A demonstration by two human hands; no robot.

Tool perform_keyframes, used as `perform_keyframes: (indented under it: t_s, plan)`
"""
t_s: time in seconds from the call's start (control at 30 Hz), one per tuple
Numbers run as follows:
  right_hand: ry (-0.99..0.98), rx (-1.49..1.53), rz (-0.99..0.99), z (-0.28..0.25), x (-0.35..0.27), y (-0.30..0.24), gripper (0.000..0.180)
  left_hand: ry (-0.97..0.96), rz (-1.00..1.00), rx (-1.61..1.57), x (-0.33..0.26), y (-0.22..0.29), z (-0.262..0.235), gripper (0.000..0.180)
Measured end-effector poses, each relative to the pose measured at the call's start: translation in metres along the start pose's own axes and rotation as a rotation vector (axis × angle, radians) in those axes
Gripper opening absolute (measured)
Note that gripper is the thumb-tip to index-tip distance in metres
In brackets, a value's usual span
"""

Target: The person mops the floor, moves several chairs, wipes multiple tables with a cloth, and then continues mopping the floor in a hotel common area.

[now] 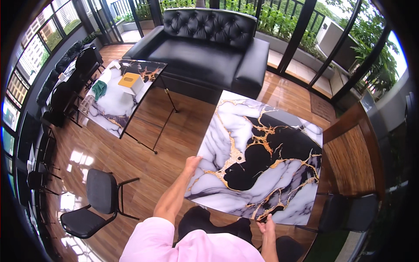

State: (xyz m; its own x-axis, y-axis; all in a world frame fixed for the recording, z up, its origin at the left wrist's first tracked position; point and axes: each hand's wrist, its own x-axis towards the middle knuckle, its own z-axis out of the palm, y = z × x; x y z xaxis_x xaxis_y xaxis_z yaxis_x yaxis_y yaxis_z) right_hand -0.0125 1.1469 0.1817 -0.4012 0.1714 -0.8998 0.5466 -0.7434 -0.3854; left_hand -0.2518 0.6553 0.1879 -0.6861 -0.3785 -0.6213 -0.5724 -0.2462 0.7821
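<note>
The person stands over a large marble-patterned tabletop, white, black and veined in gold, which sits in front of them near the black leather sofa. Their left hand grips its left edge, fingers curled over the rim; their right hand pinches the near edge, fingers closed on it. To the left stands a second marble table on thin legs, carrying a yellow box and a green cloth. A black chair stands on the wooden floor nearby.
</note>
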Motion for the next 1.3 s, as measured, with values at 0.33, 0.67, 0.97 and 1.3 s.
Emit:
perform_keyframes:
  t_s: [0.33, 0.67, 0.97, 1.3]
  plan:
    - [0.345, -1.406, -0.792, -0.120, -0.009, -0.195, 0.039, 0.486, 0.386, 0.710, -0.088, 0.004, 0.035, 0.045]
    - [0.145, -0.923, -0.577, -0.094, 0.119, -0.284, 0.062, 0.615, 0.049, -0.744, -0.157, -0.171, -0.002, 0.038]
    - [0.197, -0.991, -0.604, -0.110, 0.125, -0.261, 0.077, 0.651, 0.073, -0.700, -0.125, -0.158, 0.005, 0.037]
    - [0.111, -1.050, -0.582, -0.090, 0.090, -0.264, 0.080, 0.591, 0.138, -0.784, -0.131, -0.190, -0.031, 0.015]
